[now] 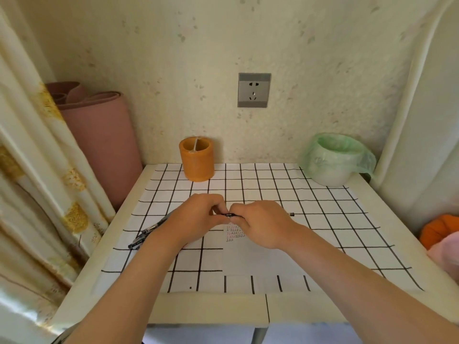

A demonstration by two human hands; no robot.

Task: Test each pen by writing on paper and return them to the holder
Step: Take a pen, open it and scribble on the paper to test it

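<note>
Fingers (216,207) tight around black pen (229,215)

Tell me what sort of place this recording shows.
Probably a home room corner: a small white table with a black-grid cover, a cream floral curtain, and a rolled pink mat.

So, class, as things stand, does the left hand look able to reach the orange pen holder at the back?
Probably yes: only bare checked cloth lies between the left hand and the orange pen holder, though it and the right hand are gripping a pen.
</note>
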